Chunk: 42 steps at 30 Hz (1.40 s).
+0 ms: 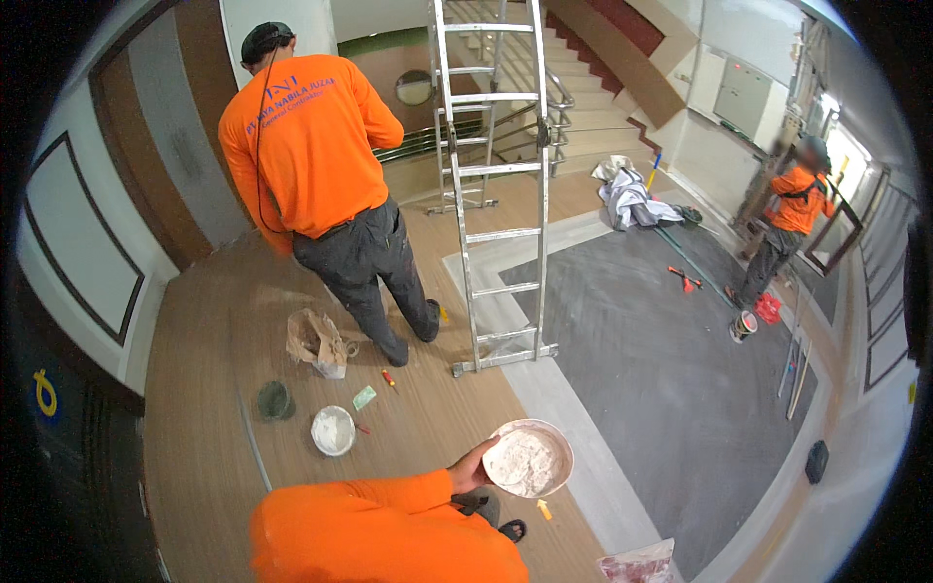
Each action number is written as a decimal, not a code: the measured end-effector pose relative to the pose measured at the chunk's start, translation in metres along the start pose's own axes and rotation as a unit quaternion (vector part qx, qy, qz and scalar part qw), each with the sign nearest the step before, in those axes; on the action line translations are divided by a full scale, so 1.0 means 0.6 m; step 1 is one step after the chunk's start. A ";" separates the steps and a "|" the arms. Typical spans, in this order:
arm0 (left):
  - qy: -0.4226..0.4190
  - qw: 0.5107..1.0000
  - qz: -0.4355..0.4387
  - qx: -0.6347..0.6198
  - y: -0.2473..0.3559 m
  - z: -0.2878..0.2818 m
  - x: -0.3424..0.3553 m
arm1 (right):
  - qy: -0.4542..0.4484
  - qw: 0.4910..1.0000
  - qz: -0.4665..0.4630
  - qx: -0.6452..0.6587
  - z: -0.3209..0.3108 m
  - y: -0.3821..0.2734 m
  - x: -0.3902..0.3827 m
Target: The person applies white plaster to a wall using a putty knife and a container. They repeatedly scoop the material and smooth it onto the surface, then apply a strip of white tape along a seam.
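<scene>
My left hand [470, 468] grips the left rim of a round white bowl [489, 464] filled with pale, creamy putty. The orange-sleeved left arm reaches to it from the lower left. Below the bowl are my dark-trousered leg and a sandalled foot [513, 531]. At the bottom edge a flat plate smeared with whitish and reddish paste [639, 564] comes partly into view; what supports it is cut off. No part of my right hand shows.
A white tub of powder [333, 431], a dark green bucket [276, 399], a paper sack [319, 342] and a screwdriver [389, 380] are on the wooden floor. An aluminium stepladder [503, 233] stands ahead. Two people in orange shirts [311, 146] work nearby. Cloths [637, 199] lie near the stairs.
</scene>
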<state>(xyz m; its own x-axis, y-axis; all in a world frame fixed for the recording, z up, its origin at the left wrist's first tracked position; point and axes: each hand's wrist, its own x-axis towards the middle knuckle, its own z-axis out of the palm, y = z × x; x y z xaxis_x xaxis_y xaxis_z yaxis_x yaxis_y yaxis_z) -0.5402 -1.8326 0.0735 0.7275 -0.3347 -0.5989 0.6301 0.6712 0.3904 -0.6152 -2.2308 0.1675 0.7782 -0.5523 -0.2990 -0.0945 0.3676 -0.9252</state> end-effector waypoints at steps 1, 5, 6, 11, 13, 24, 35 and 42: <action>0.002 1.000 0.028 -0.014 -0.007 0.018 0.019 | -0.015 1.000 0.002 -0.006 -0.004 -0.018 0.046; 0.078 0.993 0.060 -0.058 -0.018 0.071 0.109 | -0.063 0.998 -0.005 -0.015 -0.004 -0.081 0.233; 0.087 0.992 0.070 -0.062 -0.009 0.087 0.134 | -0.075 0.997 -0.008 -0.015 0.004 -0.096 0.282; 0.082 0.984 0.130 -0.093 0.023 0.161 0.304 | -0.138 0.990 -0.009 -0.003 0.119 -0.136 0.517; 0.089 0.982 0.136 -0.099 0.060 0.210 0.375 | -0.153 0.988 0.002 0.009 0.181 -0.131 0.594; 0.077 0.976 0.185 -0.091 0.303 0.463 0.757 | -0.141 0.988 0.064 -0.013 0.285 -0.134 1.047; 0.110 0.949 0.244 -0.168 0.522 0.613 1.079 | -0.217 0.970 0.088 -0.071 0.549 -0.131 1.667; 0.111 0.909 0.324 -0.236 0.698 0.627 1.230 | -0.318 0.940 0.069 -0.099 1.061 -0.228 1.764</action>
<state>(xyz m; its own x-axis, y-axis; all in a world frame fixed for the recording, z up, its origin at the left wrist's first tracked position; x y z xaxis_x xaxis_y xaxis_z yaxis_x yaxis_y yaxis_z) 0.3624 -2.0475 0.0583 0.7987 0.3387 -0.4973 -0.1355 0.9065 0.3998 0.6165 -2.3893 0.1268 0.9578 0.0731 -0.2780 -0.2874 0.2221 -0.9317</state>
